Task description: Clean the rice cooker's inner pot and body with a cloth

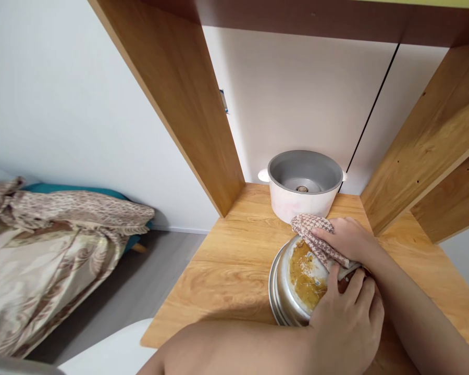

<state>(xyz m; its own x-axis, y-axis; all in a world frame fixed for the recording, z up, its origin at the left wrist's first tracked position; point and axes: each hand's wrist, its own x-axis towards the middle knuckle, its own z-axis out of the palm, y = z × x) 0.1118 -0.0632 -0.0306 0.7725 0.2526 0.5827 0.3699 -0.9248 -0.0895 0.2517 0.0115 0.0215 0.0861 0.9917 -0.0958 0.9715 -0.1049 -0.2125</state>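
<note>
A metal pot [285, 281] lies bottom up on the wooden table, its base stained yellow-brown and scratched. My left hand [349, 317] reaches across from the lower left and grips the pot's near right side, fingers bent over its base and touching the cloth's lower edge. A brown-and-white patterned cloth [310, 229] is bunched in my right hand [346, 239], thumb on top, pressed against the far right part of the base. The two hands nearly meet there. The pot's right side is hidden beneath them.
Just behind the pot stands a white pot [305, 203] with grey interior, by the wall. Wooden uprights [180, 104] flank the wooden table [203, 281], under a dark shelf [297, 18]. A white chair [113, 346] is at lower left, a bed with patterned covers [62, 250] beyond.
</note>
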